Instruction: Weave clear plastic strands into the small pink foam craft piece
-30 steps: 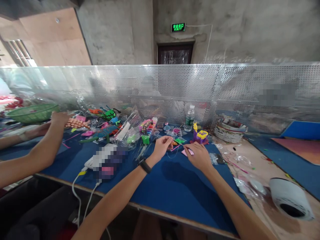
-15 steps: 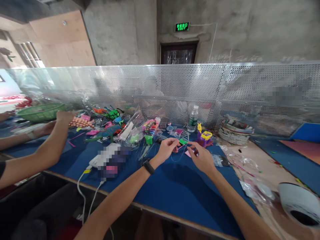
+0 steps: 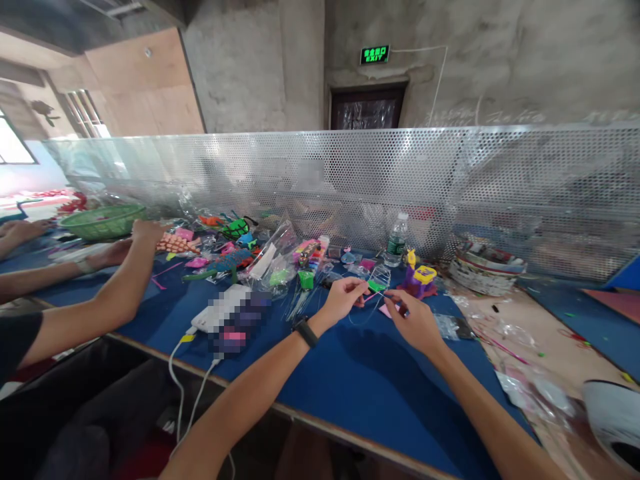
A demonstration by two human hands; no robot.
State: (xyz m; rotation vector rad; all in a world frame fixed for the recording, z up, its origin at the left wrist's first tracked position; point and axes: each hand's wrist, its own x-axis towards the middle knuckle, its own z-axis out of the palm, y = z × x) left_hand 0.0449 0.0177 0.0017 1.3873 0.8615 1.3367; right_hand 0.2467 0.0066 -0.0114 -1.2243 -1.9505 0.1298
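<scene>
You are pinching the thin strand point(image 3: 381, 294) with your left hand point(image 3: 347, 298) — its short span is running rightward over the blue tabletop point(image 3: 345, 393) to your right hand point(image 3: 413, 321) — whether that one is gripping, I cannot tell.

One water bottle point(image 3: 397, 241). Nearer me than bottle: two hands mine, left hand point(image 3: 345, 299), right hand point(image 3: 414, 321). Just in front of bottle, rightward: one purple-and-yellow toy point(image 3: 421, 277). Right of bottle: one round container point(image 3: 485, 272). Far left of bottle: one green basket point(image 3: 105, 225), three co-workers' hands point(image 3: 149, 231). Above bottle: one exit sign point(image 3: 375, 55).
</scene>
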